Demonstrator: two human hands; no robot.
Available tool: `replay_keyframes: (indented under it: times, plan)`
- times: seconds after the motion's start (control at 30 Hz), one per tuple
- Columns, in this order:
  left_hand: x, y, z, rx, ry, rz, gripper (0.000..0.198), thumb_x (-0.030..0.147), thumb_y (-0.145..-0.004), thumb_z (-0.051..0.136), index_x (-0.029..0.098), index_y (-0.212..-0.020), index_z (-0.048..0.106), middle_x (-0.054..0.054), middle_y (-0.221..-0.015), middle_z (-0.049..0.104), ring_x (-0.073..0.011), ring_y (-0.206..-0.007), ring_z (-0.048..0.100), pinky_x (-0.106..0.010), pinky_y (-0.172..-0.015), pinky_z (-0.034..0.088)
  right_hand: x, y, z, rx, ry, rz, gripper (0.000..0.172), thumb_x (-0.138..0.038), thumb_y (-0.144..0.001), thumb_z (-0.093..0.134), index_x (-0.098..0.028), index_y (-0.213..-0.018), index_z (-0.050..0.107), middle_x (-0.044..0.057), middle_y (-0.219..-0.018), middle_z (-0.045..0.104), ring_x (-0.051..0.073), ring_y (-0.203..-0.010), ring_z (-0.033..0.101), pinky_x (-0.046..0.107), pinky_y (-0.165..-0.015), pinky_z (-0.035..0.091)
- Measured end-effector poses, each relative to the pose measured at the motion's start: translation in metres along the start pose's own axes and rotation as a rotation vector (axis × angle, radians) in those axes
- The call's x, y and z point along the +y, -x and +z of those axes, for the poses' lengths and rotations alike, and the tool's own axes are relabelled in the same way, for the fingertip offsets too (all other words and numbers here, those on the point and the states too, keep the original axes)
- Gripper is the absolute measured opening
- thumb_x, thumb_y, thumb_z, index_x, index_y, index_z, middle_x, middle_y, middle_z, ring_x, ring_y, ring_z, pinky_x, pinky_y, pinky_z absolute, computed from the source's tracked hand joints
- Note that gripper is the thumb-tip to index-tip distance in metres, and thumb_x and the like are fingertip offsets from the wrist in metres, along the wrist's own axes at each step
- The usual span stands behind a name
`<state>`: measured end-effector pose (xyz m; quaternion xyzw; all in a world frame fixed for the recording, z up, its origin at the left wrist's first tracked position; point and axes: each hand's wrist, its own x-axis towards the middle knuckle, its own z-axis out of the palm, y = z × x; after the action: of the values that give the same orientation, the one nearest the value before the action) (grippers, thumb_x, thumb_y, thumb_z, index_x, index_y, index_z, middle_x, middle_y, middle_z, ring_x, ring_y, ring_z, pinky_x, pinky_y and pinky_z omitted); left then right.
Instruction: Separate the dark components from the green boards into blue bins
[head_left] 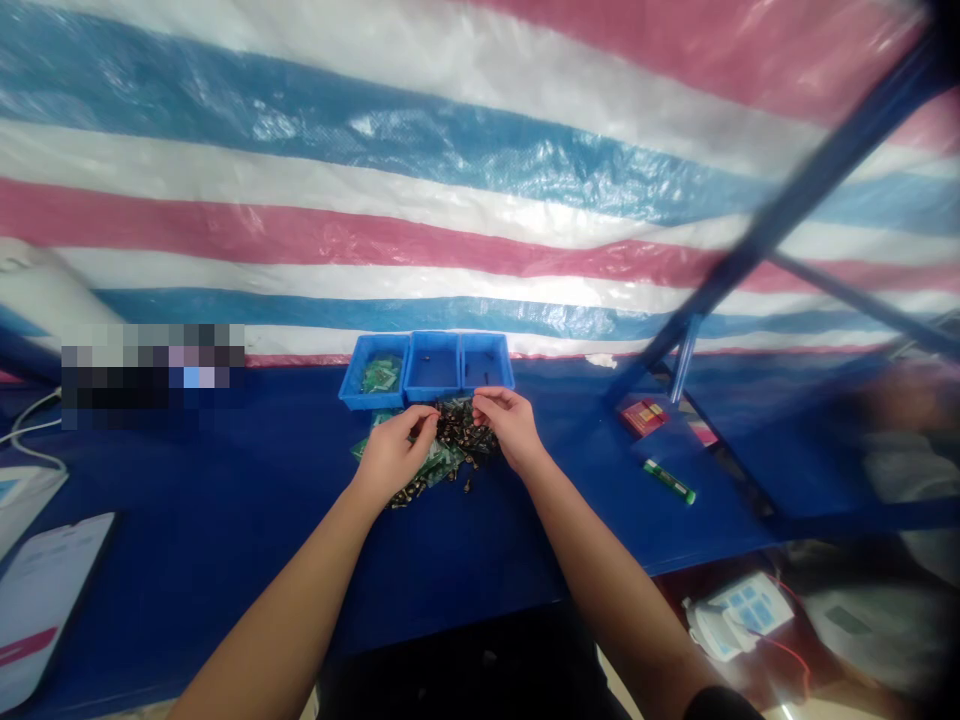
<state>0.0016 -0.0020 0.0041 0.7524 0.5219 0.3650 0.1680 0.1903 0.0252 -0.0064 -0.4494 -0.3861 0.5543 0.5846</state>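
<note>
My left hand (396,452) is closed in a pinch above the left side of a heap on the table, and whatever its fingertips hold is too small to tell. Thumb and forefinger of my right hand (510,425) are pressed together over the heap's right side; I cannot make out what is between them. The heap mixes small dark parts with brass-coloured ends (463,430) and flat green pieces (442,466). Right behind it stand three blue bins: the left bin (346,388) contains green pieces, while the middle bin (433,386) and right bin (488,366) each show few small dark bits.
On the blue table (240,500), a phone (56,600) lies at the left. A green tube (669,481) and a red box (643,416) lie at the right, near a blue metal frame (720,280). Behind everything hangs a striped sheet (450,220). A blurred person is at far right.
</note>
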Motion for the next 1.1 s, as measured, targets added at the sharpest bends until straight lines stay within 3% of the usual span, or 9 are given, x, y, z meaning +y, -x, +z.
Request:
replay_keyframes:
  times: [0.17,0.23,0.33,0.37,0.5,0.63,0.83,0.97,1.1]
  plan:
    - [0.0,0.0,0.0,0.004,-0.004,0.017,0.03,0.041,-0.094,0.045,0.02,-0.099,0.066,-0.001,-0.077,0.07,-0.0129,-0.06,0.062,-0.021,-0.056,0.045,-0.005,-0.001,-0.001,-0.056,-0.035,-0.126,0.058,-0.037,-0.072,0.074,-0.024,-0.127,0.058,0.008,-0.118,0.068,0.019,-0.084,0.069,0.036,-0.076,0.057]
    - [0.0,-0.001,0.0,0.005,-0.006,0.023,0.031,0.042,-0.094,0.044,0.02,-0.099,0.067,-0.002,-0.077,0.07,-0.0131,-0.06,0.062,-0.021,-0.055,0.045,-0.006,-0.002,-0.004,-0.05,0.083,-0.136,0.051,-0.04,-0.076,0.069,-0.023,-0.124,0.061,0.007,-0.111,0.07,0.018,-0.077,0.068,0.034,-0.07,0.056]
    - [0.0,-0.001,-0.001,0.0,-0.007,0.02,0.032,0.042,-0.094,0.044,0.02,-0.099,0.067,-0.002,-0.076,0.07,-0.0133,-0.06,0.062,-0.021,-0.052,0.044,-0.01,0.0,-0.01,-0.096,0.368,-0.209,0.029,-0.041,-0.08,0.064,-0.02,-0.098,0.072,0.004,-0.085,0.072,0.016,-0.068,0.063,0.03,-0.065,0.052]
    - [0.0,-0.001,0.0,0.002,-0.01,0.02,0.031,0.042,-0.094,0.045,0.02,-0.098,0.067,-0.002,-0.076,0.07,-0.0133,-0.06,0.062,-0.021,-0.052,0.043,-0.013,0.002,-0.011,-0.169,0.474,-0.253,0.026,-0.04,-0.079,0.066,-0.02,-0.094,0.072,0.003,-0.081,0.071,0.015,-0.067,0.062,0.029,-0.066,0.051]
    - [-0.001,-0.001,0.0,0.015,-0.026,0.032,0.029,0.04,-0.094,0.046,0.02,-0.097,0.066,-0.002,-0.082,0.071,-0.0141,-0.066,0.064,-0.021,-0.057,0.045,-0.026,0.014,-0.011,-0.73,0.841,-0.368,0.032,-0.037,-0.069,0.079,-0.024,-0.097,0.073,0.001,-0.078,0.067,0.017,-0.074,0.057,0.03,-0.074,0.046]
    - [0.0,-0.001,-0.001,-0.004,-0.018,0.022,0.029,0.041,-0.094,0.046,0.021,-0.099,0.066,-0.002,-0.083,0.072,-0.0143,-0.067,0.064,-0.021,-0.057,0.046,-0.03,0.018,-0.009,-0.93,1.068,-0.399,0.04,-0.04,-0.062,0.085,-0.027,-0.098,0.074,0.003,-0.09,0.064,0.023,-0.091,0.052,0.037,-0.086,0.039]
    - [0.001,0.0,0.0,0.009,-0.021,0.02,0.03,0.042,-0.094,0.045,0.021,-0.098,0.066,-0.001,-0.079,0.071,-0.0135,-0.062,0.063,-0.021,-0.054,0.045,-0.022,0.014,-0.012,-0.999,1.152,-0.423,0.026,-0.037,-0.068,0.083,-0.031,-0.092,0.076,0.003,-0.098,0.057,0.022,-0.095,0.047,0.039,-0.09,0.036]
    - [-0.002,0.0,0.001,0.029,-0.033,0.025,0.03,0.042,-0.094,0.045,0.02,-0.097,0.066,-0.002,-0.081,0.072,-0.0137,-0.064,0.063,-0.021,-0.058,0.046,-0.02,0.012,-0.012,-0.928,1.12,-0.449,0.006,-0.026,-0.074,0.079,-0.025,-0.079,0.076,0.003,-0.093,0.057,0.02,-0.092,0.049,0.035,-0.088,0.039]
    - [-0.003,-0.001,0.001,0.016,-0.04,0.031,0.031,0.042,-0.094,0.044,0.02,-0.099,0.066,-0.002,-0.081,0.071,-0.0144,-0.066,0.063,-0.022,-0.059,0.045,-0.024,0.012,-0.011,-0.875,1.076,-0.429,0.008,-0.019,-0.073,0.079,-0.018,-0.075,0.071,0.004,-0.088,0.059,0.018,-0.087,0.054,0.03,-0.08,0.044]
